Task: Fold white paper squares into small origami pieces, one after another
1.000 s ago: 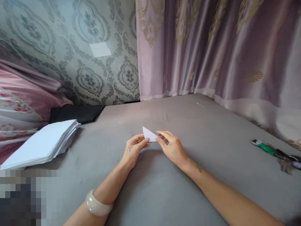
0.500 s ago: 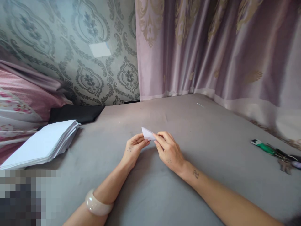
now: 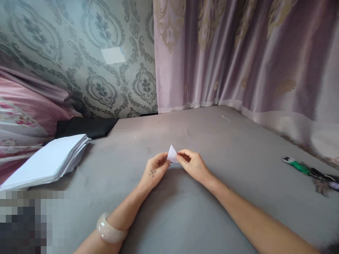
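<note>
"Holding what, exactly, and how firmly?"

"A folded paper (image 3: 171,155), small and white, peak pointing away from the person. The left hand (image 3: 156,168) has thumb and fingers closed on its left edge, and the right hand (image 3: 194,164) is clamped on its right edge the same way."

"Where is that?"

"To the right of the stack of white sheets (image 3: 47,162), apparently lifted just above the grey cloth (image 3: 190,218)."

"How far along is the folding?"

"At least partly done, I judge: the piece already has a slanted, triangle-like outline. With both hands on it, I'd call it unfinished, but the fingers hide the lower edges, so I can't count the folds made or left."

"Any containers?"

"None I can be sure of. A flat black item (image 3: 87,127) lies just beyond the stack; it could be a case, but I can't tell whether anything is inside."

"And farther out?"

"Well to the right of the stack lie a green-handled object (image 3: 299,166) and some keys (image 3: 321,187), near each other. A thin white stick (image 3: 226,118) lies right of the stack too, farther back, towards the curtain (image 3: 206,70)."
</note>
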{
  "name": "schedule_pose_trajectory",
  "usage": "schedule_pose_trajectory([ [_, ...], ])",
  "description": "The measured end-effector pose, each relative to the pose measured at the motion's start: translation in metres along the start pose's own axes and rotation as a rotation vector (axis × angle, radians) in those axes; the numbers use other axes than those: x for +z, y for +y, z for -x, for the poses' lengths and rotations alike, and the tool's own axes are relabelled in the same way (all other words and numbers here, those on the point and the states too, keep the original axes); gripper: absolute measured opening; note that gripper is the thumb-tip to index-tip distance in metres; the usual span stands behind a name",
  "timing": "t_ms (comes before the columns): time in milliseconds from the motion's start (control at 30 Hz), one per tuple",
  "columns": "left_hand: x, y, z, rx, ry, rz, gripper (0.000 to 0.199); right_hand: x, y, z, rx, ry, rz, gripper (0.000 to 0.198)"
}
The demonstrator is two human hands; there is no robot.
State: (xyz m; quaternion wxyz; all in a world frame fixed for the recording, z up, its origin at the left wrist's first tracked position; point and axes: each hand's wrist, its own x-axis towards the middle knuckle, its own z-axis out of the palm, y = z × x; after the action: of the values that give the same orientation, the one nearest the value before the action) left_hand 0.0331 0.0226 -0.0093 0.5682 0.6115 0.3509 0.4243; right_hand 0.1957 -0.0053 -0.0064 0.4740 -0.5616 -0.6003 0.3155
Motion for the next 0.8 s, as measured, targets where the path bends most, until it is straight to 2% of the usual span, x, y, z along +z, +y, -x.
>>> schedule_pose_trajectory([
  [133,-0.003,0.007,0.001,-0.038,-0.021,0.044,0.032,-0.006,-0.003,-0.002,0.019,-0.086,-0.097,0.025],
  [200,-0.004,0.012,0.001,-0.121,-0.045,0.18,0.037,-0.012,-0.008,-0.002,0.075,-0.198,-0.214,0.027],
  [300,-0.006,0.016,0.0,-0.298,-0.159,0.384,0.045,-0.022,-0.012,-0.002,0.155,-0.401,-0.36,0.031],
  [400,-0.007,0.017,0.001,-0.402,-0.264,0.432,0.04,-0.028,-0.017,-0.001,0.197,-0.541,-0.423,0.032],
  [533,-0.009,0.016,0.003,-0.423,-0.365,0.388,0.033,-0.031,-0.022,0.001,0.262,-0.659,-0.482,0.033],
  [800,-0.019,0.019,0.006,-0.397,-0.477,0.364,0.039,-0.037,-0.024,0.0,0.288,-0.726,-0.428,0.033],
])
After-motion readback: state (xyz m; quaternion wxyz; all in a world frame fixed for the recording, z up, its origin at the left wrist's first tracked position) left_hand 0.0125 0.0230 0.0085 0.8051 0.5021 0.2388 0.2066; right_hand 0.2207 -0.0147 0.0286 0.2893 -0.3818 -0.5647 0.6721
